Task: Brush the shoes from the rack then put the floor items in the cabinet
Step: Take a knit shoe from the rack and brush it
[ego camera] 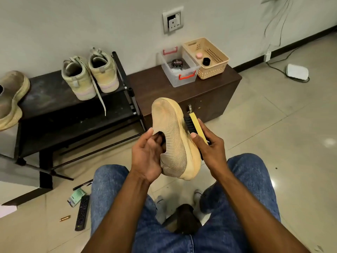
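Note:
My left hand [147, 156] holds a tan knit shoe [173, 136] by its collar, fingers tucked into the opening, toe pointing away from me. My right hand [209, 145] grips a yellow-backed brush [194, 125] whose black bristles press against the shoe's right side by the sole. The black shoe rack [73, 114] stands at the left with a pale high-top pair [91, 73] on top and the matching tan shoe [11, 99] at the far left. On the floor lie a black remote [82, 212], a green packet [76, 197], a pen [82, 184] and a small brass item [65, 218].
A dark brown cabinet [209, 95] stands against the wall behind the shoe. On it sit a clear box [179, 70] holding a polish tin and a beige basket [207, 57] with two small jars. A white adapter [297, 72] with cable lies on the floor at right.

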